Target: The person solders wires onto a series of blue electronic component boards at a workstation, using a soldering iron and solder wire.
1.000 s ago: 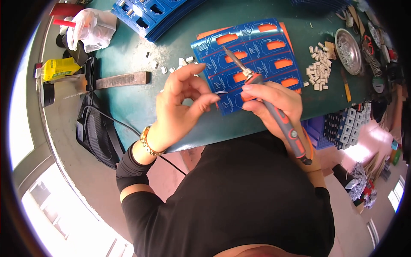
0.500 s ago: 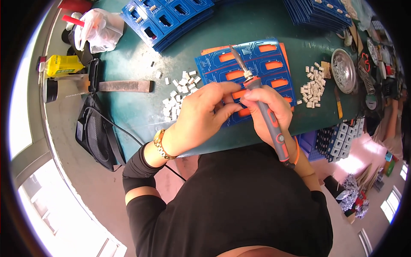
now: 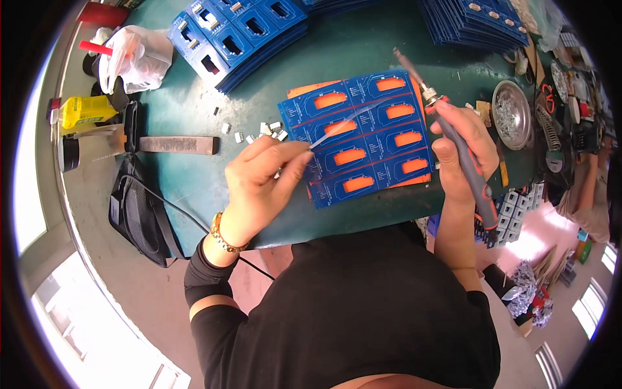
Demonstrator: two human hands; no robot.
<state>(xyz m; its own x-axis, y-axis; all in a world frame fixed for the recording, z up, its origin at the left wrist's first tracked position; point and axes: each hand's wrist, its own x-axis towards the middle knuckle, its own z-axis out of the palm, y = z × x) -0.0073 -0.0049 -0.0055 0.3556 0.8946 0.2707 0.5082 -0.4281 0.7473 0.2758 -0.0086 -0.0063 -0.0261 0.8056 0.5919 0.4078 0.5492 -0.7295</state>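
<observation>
My left hand (image 3: 262,178) pinches a thin silvery strand of solder wire (image 3: 342,126) between thumb and index finger. The strand slants up and right over a blue circuit board panel (image 3: 374,146), its far end blurred. My right hand (image 3: 459,181) is wrapped round the grey and red handle of a soldering iron (image 3: 479,189). The iron points up and left, its tip clear of the panel's upper right corner. The panel has several cutouts and lies flat on an orange sheet (image 3: 425,177). Small white connectors (image 3: 265,128) lie partly hidden behind my left hand.
Stacked blue boards stand at the far left (image 3: 241,45) and far right (image 3: 476,27). A round metal dish (image 3: 512,118) sits right of the iron. On the left are a flat dark bar (image 3: 180,145), a yellow bottle (image 3: 89,112) and a plastic bag (image 3: 137,63).
My hands have moved apart from close together over the panel: the left leftward, the right rightward with the iron. The solder wire now shows, and more of the panel is uncovered.
</observation>
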